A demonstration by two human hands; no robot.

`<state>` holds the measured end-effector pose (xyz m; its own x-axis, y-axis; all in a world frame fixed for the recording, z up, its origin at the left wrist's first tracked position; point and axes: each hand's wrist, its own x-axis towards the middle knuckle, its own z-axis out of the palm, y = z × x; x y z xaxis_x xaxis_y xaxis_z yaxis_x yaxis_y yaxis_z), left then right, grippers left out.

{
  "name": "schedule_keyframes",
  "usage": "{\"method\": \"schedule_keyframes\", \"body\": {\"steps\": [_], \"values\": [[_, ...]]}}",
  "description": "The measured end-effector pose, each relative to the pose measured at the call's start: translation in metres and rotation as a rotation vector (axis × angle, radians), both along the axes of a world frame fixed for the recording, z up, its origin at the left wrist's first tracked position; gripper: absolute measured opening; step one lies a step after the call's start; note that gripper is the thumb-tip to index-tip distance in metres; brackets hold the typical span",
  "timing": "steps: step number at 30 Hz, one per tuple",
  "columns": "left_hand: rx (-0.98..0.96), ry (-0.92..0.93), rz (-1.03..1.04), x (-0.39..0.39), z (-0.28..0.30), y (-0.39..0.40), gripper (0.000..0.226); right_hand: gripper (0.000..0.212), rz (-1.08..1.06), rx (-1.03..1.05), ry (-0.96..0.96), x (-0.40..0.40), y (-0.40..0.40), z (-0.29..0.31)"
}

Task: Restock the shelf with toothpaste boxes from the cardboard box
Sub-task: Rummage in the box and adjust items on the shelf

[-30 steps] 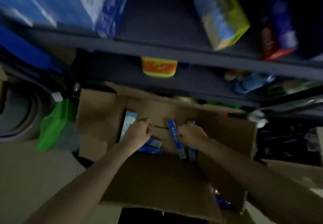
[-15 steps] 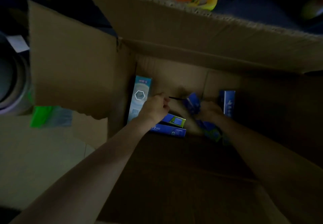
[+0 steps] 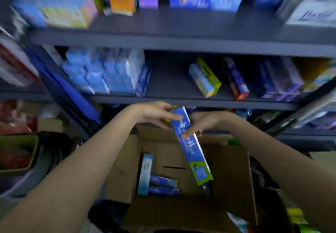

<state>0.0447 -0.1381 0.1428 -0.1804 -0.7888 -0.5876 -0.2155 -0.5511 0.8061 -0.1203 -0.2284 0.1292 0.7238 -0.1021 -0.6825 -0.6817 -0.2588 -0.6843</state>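
Long blue toothpaste box with a green end panel (image 3: 189, 141) held in the air above the open brown cardboard box (image 3: 234, 174), in both hands. Left hand (image 3: 154, 113): fingertips pinch the box's far, upper end from the left side. Right hand (image 3: 203, 123): fingers curled round the box lower down, one fingertip lying across its blue face; thumb hidden behind the box. Long axis runs from the fingers down and toward the viewer, green end lowest and free, hanging over the carton's mouth. The dark grey metal shelf (image 3: 181, 100) lies just beyond and above the fingertips, bare gap in its middle between the stacked pale blue packs (image 3: 109, 74) on the left and a tilted yellow-and-blue carton (image 3: 205, 78) on the right. Judgement: both hands about equally near that gap; box must swing up and forward, probably turned level. Inside the carton, below the hands: one upright teal box (image 3: 145, 174) and two flat blue boxes (image 3: 162, 185) remain. Heavy motion blur; shelf labels unreadable, carton's near right corner dark.
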Motion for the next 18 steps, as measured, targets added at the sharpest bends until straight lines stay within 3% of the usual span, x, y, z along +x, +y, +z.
{"method": "schedule_keyframes", "body": {"steps": [2,4,7,9,12,18], "values": [[-0.094,-0.005,0.047,-0.003,0.046,-0.005,0.029,0.03,-0.059,-0.018,-0.055,-0.008,-0.002,0.049],[-0.188,-0.008,0.074,-0.005,0.085,-0.011,0.023,0.046,-0.126,-0.091,-0.113,-0.013,-0.008,0.087],[-0.334,-0.035,0.14,-0.007,0.135,-0.016,0.013,0.033,-0.21,-0.244,-0.248,-0.018,-0.014,0.132],[-0.419,-0.06,0.205,-0.007,0.162,-0.016,0.013,0.038,-0.237,-0.323,-0.318,-0.024,-0.019,0.153],[-0.512,-0.023,0.279,-0.005,0.191,-0.015,0.011,0.048,-0.216,-0.333,-0.308,-0.039,-0.029,0.17],[-0.634,0.114,0.532,0.009,0.218,-0.012,0.016,0.045,-0.167,-0.431,-0.262,-0.076,-0.046,0.201]]}}
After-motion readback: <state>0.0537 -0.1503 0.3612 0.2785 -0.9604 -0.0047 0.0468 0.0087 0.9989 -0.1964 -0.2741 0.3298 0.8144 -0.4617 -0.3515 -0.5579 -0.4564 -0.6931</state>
